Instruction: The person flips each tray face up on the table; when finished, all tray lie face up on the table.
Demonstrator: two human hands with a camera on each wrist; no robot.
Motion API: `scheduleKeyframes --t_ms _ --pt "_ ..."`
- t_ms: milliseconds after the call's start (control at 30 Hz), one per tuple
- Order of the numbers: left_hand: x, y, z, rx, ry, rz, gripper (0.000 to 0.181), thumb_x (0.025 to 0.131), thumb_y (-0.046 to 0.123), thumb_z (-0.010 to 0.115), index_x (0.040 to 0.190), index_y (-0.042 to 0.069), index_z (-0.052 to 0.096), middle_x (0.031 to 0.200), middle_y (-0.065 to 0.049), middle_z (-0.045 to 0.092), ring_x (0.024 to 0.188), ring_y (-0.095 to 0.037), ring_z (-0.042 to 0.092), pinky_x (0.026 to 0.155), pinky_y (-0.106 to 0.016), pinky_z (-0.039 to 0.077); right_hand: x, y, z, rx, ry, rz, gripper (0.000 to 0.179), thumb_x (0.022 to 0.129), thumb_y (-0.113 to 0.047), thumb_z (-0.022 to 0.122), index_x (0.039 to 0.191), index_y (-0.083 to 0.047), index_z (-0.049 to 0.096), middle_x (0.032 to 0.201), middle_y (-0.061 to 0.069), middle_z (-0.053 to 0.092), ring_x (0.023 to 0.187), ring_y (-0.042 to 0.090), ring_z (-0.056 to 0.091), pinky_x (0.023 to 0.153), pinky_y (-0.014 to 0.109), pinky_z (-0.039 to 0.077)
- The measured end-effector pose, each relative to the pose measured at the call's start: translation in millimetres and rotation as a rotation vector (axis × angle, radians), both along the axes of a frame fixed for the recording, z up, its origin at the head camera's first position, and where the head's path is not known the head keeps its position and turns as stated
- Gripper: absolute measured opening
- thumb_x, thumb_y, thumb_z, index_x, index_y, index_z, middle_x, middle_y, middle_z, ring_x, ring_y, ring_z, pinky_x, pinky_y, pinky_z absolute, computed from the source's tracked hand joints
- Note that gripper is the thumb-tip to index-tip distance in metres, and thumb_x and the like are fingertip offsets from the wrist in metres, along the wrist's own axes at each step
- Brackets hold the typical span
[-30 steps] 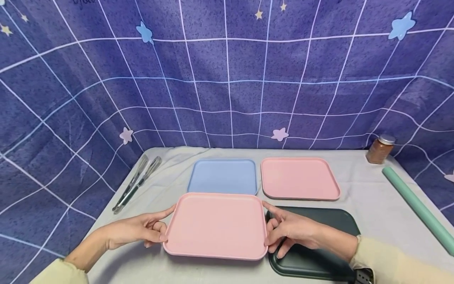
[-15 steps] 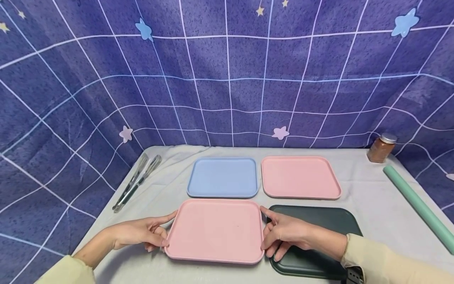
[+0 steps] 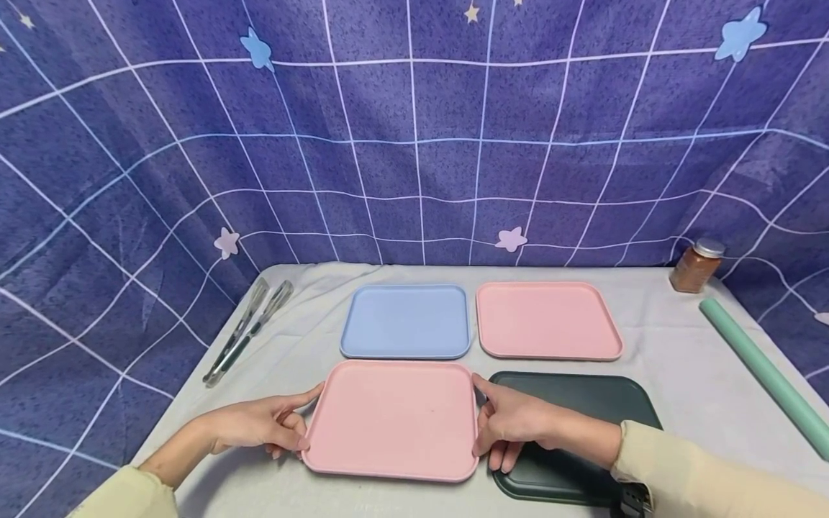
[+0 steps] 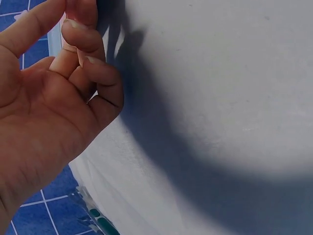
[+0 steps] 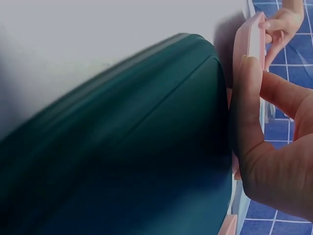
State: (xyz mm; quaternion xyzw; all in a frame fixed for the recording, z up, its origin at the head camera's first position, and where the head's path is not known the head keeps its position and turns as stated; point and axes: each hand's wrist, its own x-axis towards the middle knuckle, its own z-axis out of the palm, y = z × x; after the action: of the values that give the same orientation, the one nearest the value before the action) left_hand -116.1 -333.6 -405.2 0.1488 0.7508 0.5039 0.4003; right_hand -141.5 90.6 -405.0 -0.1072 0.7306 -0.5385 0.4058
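A pink tray (image 3: 391, 421) lies at the near middle of the table in the head view. At its left edge my left hand (image 3: 255, 424) holds it, thumb at the near corner and index finger stretched along the side. My right hand (image 3: 521, 417) grips the opposite edge in the same way, its other fingers over a dark green tray (image 3: 583, 460). In the left wrist view the left hand (image 4: 54, 107) has its remaining fingers curled under. The right wrist view shows the right thumb (image 5: 248, 98) against the pink tray's side (image 5: 244, 41).
Behind lie a blue tray (image 3: 406, 321) and a second pink tray (image 3: 549, 320). Metal tongs (image 3: 249, 334) rest at the left. A jar with brown contents (image 3: 696, 267) and a green roll (image 3: 764, 374) are at the right. A purple patterned cloth (image 3: 414, 129) hangs behind.
The near pink tray, held by both hands, has moved toward me and slightly left, off its overlap with the blue tray. In the last half second it has hardly moved.
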Motion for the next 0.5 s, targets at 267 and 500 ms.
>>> scheduleKeyframes --t_ms 267,500 --pt "3.0 3.9 -1.6 -0.023 0.009 0.001 0.102 0.095 0.014 0.067 0.158 0.001 -0.011 0.08 0.0 0.063 0.061 -0.006 0.053 0.056 -0.018 0.042 -0.9 -4.1 -0.9 0.094 0.129 0.036 0.121 0.074 0.002 0.08 0.16 -0.001 -0.005 0.081 0.014 0.065 0.045 0.015 0.06 0.041 0.03 0.051" --pt "5.5 9.9 4.6 -0.078 0.041 0.008 0.102 0.094 0.018 0.069 0.158 -0.004 -0.008 0.073 -0.002 0.061 0.059 -0.008 0.055 0.054 -0.018 0.04 0.2 -8.3 -1.2 0.154 0.229 0.036 0.119 0.071 0.005 0.079 0.16 -0.002 0.001 0.079 0.013 0.063 0.042 0.018 0.059 0.037 0.034 0.05"
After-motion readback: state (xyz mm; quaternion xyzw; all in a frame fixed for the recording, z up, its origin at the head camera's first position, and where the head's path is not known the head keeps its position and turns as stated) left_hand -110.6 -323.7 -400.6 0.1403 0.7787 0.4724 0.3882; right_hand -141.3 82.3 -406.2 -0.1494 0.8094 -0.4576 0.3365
